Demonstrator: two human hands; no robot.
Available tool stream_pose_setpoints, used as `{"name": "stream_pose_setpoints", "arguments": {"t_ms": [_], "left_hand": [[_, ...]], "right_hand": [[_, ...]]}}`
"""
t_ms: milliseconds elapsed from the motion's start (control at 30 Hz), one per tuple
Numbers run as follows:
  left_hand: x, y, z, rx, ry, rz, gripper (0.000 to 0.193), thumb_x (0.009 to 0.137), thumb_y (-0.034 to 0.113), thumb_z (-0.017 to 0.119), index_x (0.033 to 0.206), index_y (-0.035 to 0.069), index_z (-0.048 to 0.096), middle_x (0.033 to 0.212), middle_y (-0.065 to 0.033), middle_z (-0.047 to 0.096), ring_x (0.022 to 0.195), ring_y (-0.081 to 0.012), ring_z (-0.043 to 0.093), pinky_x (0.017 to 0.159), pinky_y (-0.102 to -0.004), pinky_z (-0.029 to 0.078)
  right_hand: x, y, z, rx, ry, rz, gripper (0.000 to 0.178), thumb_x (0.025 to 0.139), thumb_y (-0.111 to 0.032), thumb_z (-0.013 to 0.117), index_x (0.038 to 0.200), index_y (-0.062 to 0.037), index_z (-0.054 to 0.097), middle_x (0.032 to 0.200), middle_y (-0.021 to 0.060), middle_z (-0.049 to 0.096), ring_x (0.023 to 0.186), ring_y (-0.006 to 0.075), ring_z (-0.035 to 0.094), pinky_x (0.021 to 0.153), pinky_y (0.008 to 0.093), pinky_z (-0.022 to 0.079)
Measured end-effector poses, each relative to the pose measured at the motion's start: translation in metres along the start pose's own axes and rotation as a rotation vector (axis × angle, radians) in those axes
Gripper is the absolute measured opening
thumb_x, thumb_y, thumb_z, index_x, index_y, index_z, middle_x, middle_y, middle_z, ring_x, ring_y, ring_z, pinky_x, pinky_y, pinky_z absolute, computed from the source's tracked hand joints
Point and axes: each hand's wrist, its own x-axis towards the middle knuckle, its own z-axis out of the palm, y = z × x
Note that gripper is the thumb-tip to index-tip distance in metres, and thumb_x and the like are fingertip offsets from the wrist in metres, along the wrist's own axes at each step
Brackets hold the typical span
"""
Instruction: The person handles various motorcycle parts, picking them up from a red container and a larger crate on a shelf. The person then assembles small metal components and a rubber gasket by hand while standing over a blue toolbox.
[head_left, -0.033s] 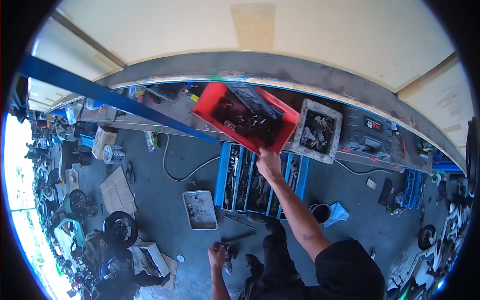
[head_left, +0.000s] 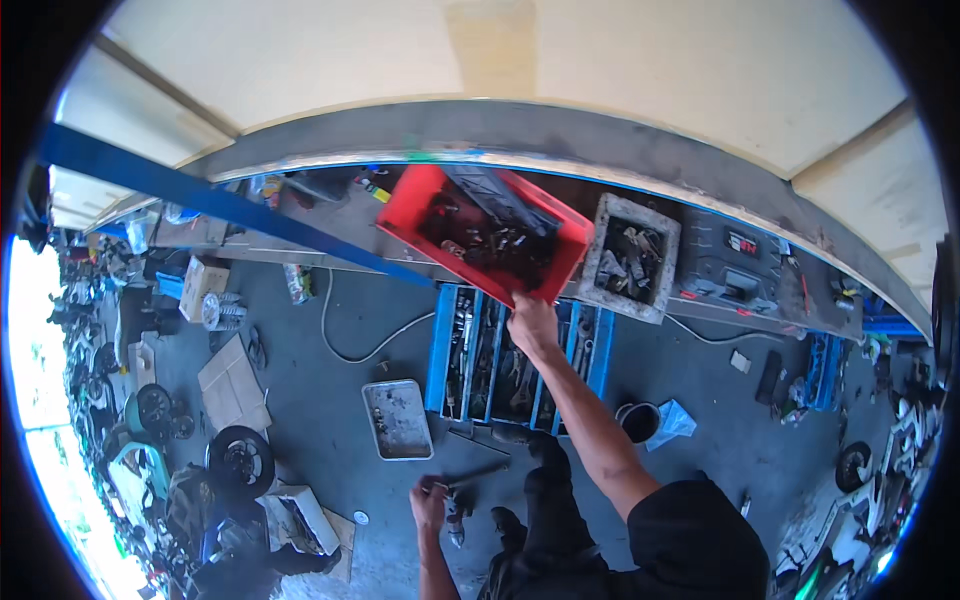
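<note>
The right hand (head_left: 533, 325) held in its fingers the red plastic bin (head_left: 568, 262), whose loose parts (head_left: 505, 242) beyond them might have spilled from tilting; what the left hand (head_left: 428, 507) gripped, I could not tell.

White glare burns out the opening (head_left: 38, 340) at left; the floor (head_left: 310, 395) lies dim, bluish; outer edges bow.
</note>
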Motion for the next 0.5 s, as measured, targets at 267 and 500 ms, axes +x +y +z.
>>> {"name": "stream_pose_setpoints", "arguments": {"t_ms": [267,500], "left_hand": [[-0.02,-0.007,0.0,-0.06,-0.078,-0.143,0.017,0.083,0.008,0.053,0.091,-0.001,0.065,0.062,-0.0057,0.059,0.054,-0.0129,0.058,0.051,-0.0266,0.047],[-0.118,-0.147,-0.035,0.081,-0.026,-0.624,0.027,0.083,0.022,0.062,0.096,-0.001,0.068,0.059,-0.0075,0.058,0.048,-0.0163,0.059,0.045,-0.031,0.046]], "right_hand": [[0.019,0.003,-0.029,-0.044,-0.076,0.064,0.017,0.08,-0.006,0.056,0.095,-0.0092,0.063,0.082,0.0212,0.068,0.077,0.0407,0.068,0.071,0.0513,0.055],[0.003,0.004,-0.006,-0.056,0.091,-0.012,0.016,0.074,-0.004,0.061,0.088,-0.0103,0.058,0.08,0.016,0.068,0.073,0.0369,0.069,0.066,0.0477,0.056]]}}
